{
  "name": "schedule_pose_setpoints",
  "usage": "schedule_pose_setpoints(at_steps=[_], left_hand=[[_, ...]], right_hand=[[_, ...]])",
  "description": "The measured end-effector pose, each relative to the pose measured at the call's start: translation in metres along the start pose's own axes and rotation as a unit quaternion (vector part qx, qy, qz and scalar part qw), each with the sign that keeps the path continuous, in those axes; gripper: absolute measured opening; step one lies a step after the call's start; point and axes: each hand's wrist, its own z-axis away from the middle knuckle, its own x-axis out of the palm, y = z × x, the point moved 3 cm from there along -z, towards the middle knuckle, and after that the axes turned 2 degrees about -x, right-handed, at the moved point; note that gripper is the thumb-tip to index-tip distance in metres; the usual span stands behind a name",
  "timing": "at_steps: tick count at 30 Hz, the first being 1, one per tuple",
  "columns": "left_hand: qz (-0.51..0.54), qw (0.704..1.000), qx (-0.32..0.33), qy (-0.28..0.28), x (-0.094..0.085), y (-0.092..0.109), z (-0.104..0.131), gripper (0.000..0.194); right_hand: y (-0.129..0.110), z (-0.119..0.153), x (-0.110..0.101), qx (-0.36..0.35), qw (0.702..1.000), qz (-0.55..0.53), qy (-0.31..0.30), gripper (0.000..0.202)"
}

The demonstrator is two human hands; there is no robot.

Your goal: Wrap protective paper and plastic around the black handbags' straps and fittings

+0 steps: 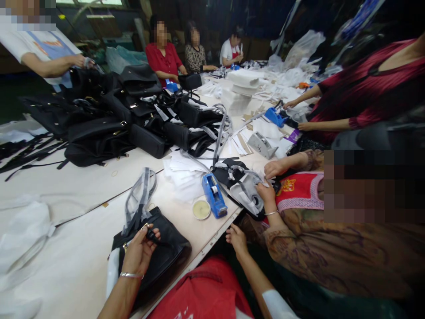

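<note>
Left hand (141, 249) grips handbag strap (153, 236); right hand (237, 240) near dispenser (218, 206) containing tape (214, 189).

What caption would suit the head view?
Left hand gripping a fitting on a black handbag, right hand free at the table edge.
</note>
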Motion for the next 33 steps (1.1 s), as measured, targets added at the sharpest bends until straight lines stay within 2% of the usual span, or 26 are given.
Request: schedule_pose_setpoints(at_steps=[2, 5, 7, 10, 13, 18, 22, 25, 27, 32, 33], left_hand=[[0.002, 1.0, -0.002, 0.002, 0.001, -0.001, -0.001, 0.017], [0.013, 1.0, -0.008, -0.004, 0.007, -0.002, -0.001, 0.018], [0.025, 1.0, -0.007, -0.013, 0.013, 0.0, 0.0, 0.017], [0.04, 0.999, -0.005, -0.021, 0.02, 0.001, 0.0, 0.017], [0.055, 0.998, 0.007, -0.028, 0.027, 0.004, 0.006, 0.021], [0.063, 0.995, 0.049, -0.06, 0.037, 0.015, 0.028, 0.035], [0.059, 0.994, 0.069, -0.066, 0.042, 0.019, 0.032, 0.038], [0.06, 0.994, 0.073, -0.054, 0.043, 0.016, 0.028, 0.036], [0.062, 0.994, 0.075, -0.049, 0.044, 0.014, 0.024, 0.034], [0.072, 0.994, 0.07, -0.032, 0.049, 0.01, 0.01, 0.033], [0.074, 0.995, 0.068, -0.029, 0.049, 0.01, 0.008, 0.033]], right_hand=[[-0.012, -0.002, -0.005, -0.026, 0.997, 0.068, -0.027, 0.033], [-0.038, -0.003, -0.025, -0.063, 0.987, 0.136, -0.056, 0.02], [-0.064, -0.002, -0.037, -0.124, 0.972, 0.197, -0.039, 0.016], [-0.108, 0.001, -0.035, -0.228, 0.931, 0.285, 0.011, 0.029], [-0.138, -0.003, -0.018, -0.266, 0.917, 0.298, 0.013, 0.041], [-0.157, -0.024, 0.007, -0.324, 0.893, 0.311, 0.014, 0.033], [-0.177, -0.037, 0.034, -0.386, 0.861, 0.332, -0.013, 0.031], [-0.198, -0.029, 0.065, -0.451, 0.814, 0.364, -0.046, 0.028], [-0.207, -0.024, 0.089, -0.468, 0.78, 0.41, -0.072, 0.027], [-0.204, -0.016, 0.149, -0.501, 0.689, 0.499, -0.158, 0.012], [-0.202, -0.015, 0.159, -0.514, 0.668, 0.511, -0.172, 0.015]])
